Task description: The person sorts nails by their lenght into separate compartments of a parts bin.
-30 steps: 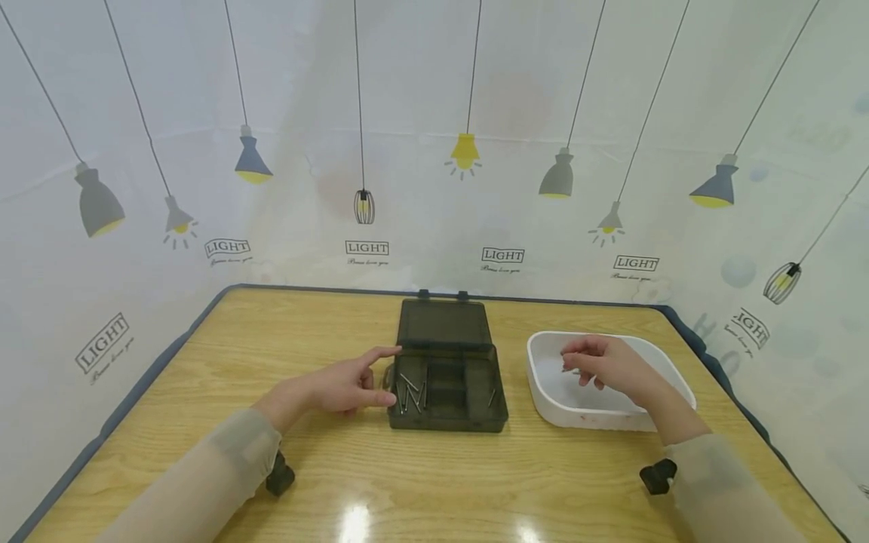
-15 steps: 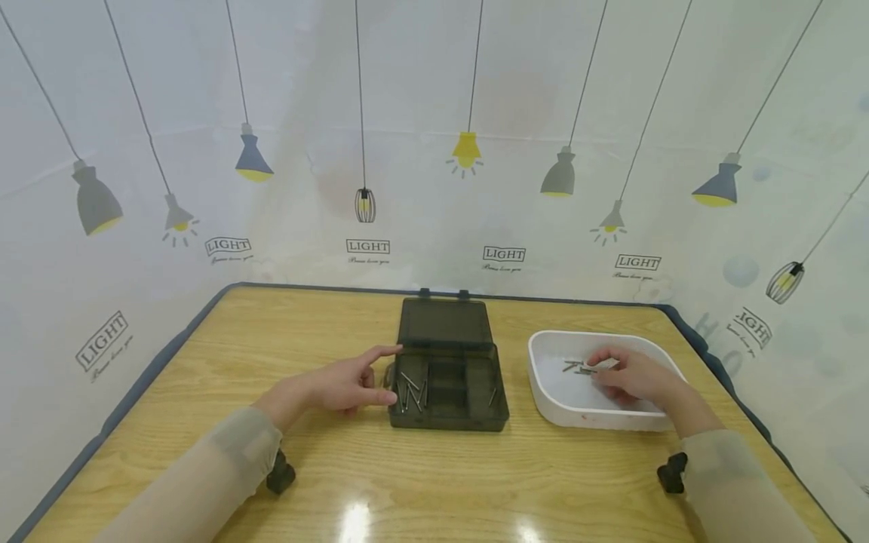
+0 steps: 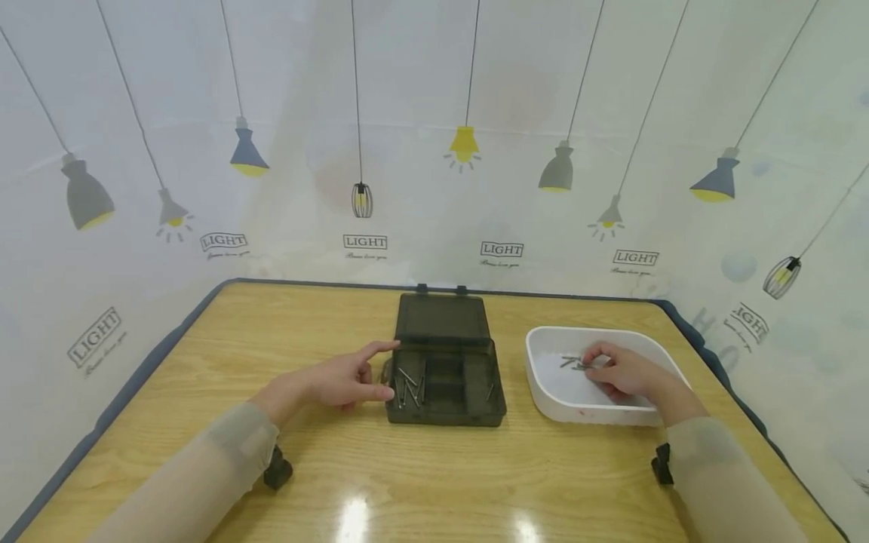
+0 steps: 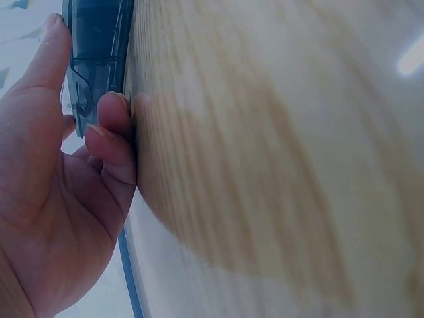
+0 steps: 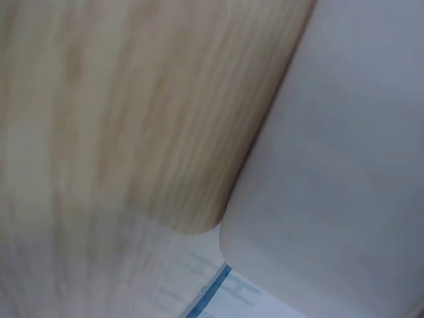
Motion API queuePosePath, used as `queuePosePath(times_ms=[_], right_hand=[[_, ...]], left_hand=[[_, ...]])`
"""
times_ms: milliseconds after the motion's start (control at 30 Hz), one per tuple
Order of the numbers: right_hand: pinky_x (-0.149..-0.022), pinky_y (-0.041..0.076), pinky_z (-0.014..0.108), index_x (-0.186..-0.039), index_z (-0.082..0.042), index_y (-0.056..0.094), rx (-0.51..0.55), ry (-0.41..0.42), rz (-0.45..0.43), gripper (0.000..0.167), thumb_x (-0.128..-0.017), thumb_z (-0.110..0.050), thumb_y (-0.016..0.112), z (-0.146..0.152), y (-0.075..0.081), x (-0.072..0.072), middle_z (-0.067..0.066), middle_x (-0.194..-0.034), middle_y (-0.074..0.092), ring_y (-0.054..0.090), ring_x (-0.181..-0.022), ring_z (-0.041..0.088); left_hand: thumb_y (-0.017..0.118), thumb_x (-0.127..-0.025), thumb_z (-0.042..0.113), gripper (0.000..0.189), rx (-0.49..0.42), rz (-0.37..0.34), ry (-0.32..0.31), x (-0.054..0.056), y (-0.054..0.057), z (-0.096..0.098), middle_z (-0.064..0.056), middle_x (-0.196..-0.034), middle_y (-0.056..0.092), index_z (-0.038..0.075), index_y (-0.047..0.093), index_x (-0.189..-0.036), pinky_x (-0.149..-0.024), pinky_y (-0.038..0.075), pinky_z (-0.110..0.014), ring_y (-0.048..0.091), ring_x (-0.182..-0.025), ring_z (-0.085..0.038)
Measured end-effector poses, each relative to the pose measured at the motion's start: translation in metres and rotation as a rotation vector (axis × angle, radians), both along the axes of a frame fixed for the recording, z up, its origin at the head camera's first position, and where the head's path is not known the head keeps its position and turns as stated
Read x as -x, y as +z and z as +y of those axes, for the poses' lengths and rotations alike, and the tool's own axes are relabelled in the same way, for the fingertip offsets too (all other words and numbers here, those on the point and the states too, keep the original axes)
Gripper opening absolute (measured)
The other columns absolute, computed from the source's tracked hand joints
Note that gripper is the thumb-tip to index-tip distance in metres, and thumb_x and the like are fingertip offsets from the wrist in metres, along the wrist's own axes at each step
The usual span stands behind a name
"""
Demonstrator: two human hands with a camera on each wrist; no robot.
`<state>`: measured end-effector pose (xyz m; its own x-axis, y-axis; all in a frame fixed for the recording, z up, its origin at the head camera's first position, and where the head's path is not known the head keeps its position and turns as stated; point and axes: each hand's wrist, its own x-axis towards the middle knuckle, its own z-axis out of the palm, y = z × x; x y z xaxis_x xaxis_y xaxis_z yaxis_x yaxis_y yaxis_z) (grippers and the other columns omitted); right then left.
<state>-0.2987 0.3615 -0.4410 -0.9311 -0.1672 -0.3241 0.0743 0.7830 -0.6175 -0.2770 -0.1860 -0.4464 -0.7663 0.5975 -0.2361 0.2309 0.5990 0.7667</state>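
A dark see-through organizer box [image 3: 446, 418] stands with its lid [image 3: 443, 317] folded back. Several thin, nail-like metal pieces [image 3: 410, 386] lie in its left compartment, and a short one [image 3: 490, 391] in the right. My left hand [image 3: 339, 379] rests at the box's left side, index finger and thumb stretched out to its edge, the other fingers bent. Inside the white tray [image 3: 560, 411], my right hand [image 3: 627, 373] reaches down with its fingertips right at several small metal pieces [image 3: 573, 363]. I cannot tell whether it pinches one.
The wooden table [image 3: 434, 483] has a dark blue edge [image 3: 326, 283]. A pale curtain printed with lamps [image 3: 434, 188] surrounds its back and sides. In the right wrist view, the tray's outer wall [image 5: 331, 159] fills the right half.
My right hand has moved right and lower in the tray, uncovering metal pieces, then shifted slightly back left. My left hand stays at the box. The head view has tilted slightly.
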Motion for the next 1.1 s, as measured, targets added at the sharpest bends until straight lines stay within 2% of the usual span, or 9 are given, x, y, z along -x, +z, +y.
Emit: queuePosePath(times_ms=[333,733,1100], right_hand=[[-0.067,0.051,0.033,-0.122,-0.007,0.061,-0.003,0.022,0.026,0.016,-0.111,-0.017,0.066,-0.0046,0.003,-0.0026,0.004,-0.083,0.057,0.058,-0.072,0.02],[-0.068,0.049,0.032,-0.12,-0.007,0.057,-0.031,0.019,-0.008,0.013,-0.112,-0.016,0.062,-0.0053,0.0049,-0.0016,0.003,-0.083,0.054,0.056,-0.074,0.02],[-0.068,0.047,0.033,-0.119,-0.008,0.056,-0.05,0.056,0.021,0.011,-0.113,-0.016,0.062,-0.0035,0.0016,-0.0023,0.003,-0.081,0.054,0.056,-0.073,0.021]], left_hand=[[0.077,-0.102,0.051,0.097,0.002,0.006,-0.002,-0.0005,0.0036,-0.0002,-0.009,-0.09,0.067,0.036,0.016,-0.176,-0.065,0.056,-0.037,0.059,-0.062,-0.019],[0.078,-0.102,0.051,0.097,0.005,0.005,0.0,-0.0002,0.0033,0.0003,-0.009,-0.09,0.067,0.038,0.016,-0.176,-0.065,0.056,-0.037,0.06,-0.063,-0.02],[0.078,-0.102,0.05,0.097,-0.003,0.0,-0.007,-0.0013,0.0017,0.0004,-0.009,-0.089,0.067,0.037,0.016,-0.176,-0.064,0.055,-0.037,0.059,-0.061,-0.02]])
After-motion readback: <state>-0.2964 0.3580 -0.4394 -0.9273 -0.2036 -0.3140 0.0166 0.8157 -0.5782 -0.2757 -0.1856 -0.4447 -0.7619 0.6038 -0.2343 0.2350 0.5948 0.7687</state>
